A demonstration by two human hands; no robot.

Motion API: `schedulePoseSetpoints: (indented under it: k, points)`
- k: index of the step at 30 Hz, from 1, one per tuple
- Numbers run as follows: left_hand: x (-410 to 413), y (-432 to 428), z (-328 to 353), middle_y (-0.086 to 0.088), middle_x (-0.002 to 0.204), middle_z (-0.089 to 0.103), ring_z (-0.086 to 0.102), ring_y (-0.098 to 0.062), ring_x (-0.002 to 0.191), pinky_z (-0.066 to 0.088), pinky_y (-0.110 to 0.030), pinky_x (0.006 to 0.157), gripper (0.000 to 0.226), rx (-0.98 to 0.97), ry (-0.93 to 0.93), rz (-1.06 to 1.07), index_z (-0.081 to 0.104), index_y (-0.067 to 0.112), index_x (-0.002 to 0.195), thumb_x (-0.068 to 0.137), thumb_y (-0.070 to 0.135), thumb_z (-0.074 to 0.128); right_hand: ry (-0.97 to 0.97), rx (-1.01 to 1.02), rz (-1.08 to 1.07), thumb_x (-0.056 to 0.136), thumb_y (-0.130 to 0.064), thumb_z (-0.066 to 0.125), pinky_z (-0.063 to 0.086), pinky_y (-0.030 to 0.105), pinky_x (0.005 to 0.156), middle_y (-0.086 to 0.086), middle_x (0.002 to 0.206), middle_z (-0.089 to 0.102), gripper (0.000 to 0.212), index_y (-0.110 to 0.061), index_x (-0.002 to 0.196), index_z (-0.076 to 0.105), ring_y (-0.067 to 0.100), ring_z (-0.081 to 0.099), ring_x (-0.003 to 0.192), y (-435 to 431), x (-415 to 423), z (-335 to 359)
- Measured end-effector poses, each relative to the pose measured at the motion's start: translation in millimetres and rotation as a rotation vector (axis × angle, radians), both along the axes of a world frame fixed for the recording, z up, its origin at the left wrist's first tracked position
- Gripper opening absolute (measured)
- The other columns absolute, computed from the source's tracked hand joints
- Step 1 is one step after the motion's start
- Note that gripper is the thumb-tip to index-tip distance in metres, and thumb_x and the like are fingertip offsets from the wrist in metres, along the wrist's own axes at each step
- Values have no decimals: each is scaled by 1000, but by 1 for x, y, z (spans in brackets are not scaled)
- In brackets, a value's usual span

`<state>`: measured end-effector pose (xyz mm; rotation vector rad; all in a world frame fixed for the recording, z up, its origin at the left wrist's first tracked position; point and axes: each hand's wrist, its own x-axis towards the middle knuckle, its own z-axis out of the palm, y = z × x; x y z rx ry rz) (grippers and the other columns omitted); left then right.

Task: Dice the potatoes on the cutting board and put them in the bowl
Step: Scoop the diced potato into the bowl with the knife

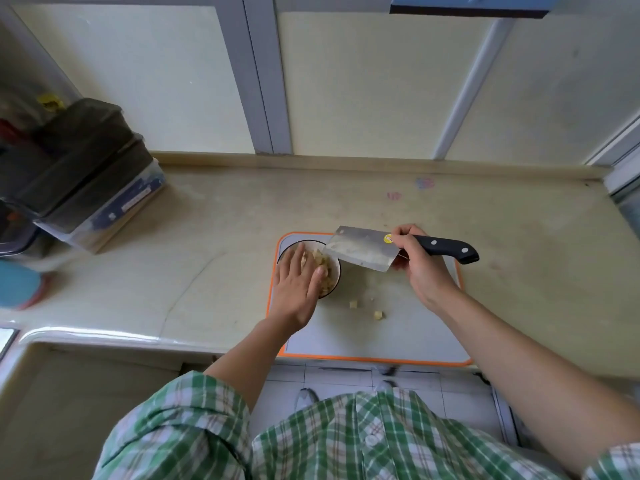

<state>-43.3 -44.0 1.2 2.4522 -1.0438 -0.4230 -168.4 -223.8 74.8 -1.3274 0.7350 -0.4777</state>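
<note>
A white cutting board with an orange rim [381, 337] lies at the counter's front edge. At its far left corner stands a dark-rimmed bowl [335, 263] holding diced potato [323, 263]. My left hand [298, 285] lies flat over the bowl, its fingers straight and touching the pieces. My right hand [420, 268] grips the black handle of a cleaver [363, 249], whose blade is tilted over the bowl's right rim. Two loose potato cubes [354, 304] [378, 314] lie on the board near the bowl.
Stacked dark-lidded storage boxes [90, 178] stand at the counter's left. A blue object [19, 284] sits at the far left edge. A low backsplash ledge [346, 162] runs behind the beige counter [214, 251], with window panels above.
</note>
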Motion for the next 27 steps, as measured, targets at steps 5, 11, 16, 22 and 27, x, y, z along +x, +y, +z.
schedulePoseSetpoints:
  k: [5, 11, 16, 22, 27]
  points:
    - [-2, -14, 9, -10, 106, 62, 54, -34, 99, 40, -38, 85, 41, -266, -143, 85, 68, 12, 104, 88, 32, 36, -139, -90, 15, 82, -5, 66, 43, 26, 65, -4, 72, 54, 13, -13, 86, 56, 13, 51, 61, -12, -18, -2]
    - [-16, -34, 7, -3, 74, 54, 47, -28, 74, 39, -39, 67, 17, -343, -143, 131, 66, 13, 81, 85, 18, 50, 61, -261, 196, 83, 14, 62, 46, 13, 75, 2, 91, 51, 28, -2, 104, 52, 5, 55, 75, -27, -51, -20]
    - [-10, -22, -5, -8, 90, 60, 47, -29, 90, 32, -31, 75, 24, -251, -96, 319, 70, 11, 85, 86, 14, 46, 104, 52, 118, 86, 10, 48, 51, 15, 72, 3, 86, 60, 22, -9, 95, 56, 12, 67, 73, -23, -64, -42]
    - [-19, -21, 16, 2, 66, 51, 43, -13, 63, 27, -26, 55, 36, -368, 177, 250, 55, 15, 55, 66, -16, 41, 137, 103, -16, 95, 3, 33, 55, 26, 81, 10, 91, 62, 30, -5, 91, 62, 28, 69, 85, -22, -72, -63]
    - [-45, -34, 10, 8, 56, 55, 49, -13, 55, 38, -28, 53, 37, -319, 419, 29, 53, 23, 56, 73, -7, 38, 242, 4, -23, 93, 8, 47, 55, 23, 71, 10, 86, 59, 17, -7, 96, 55, 16, 69, 67, -14, -79, -76]
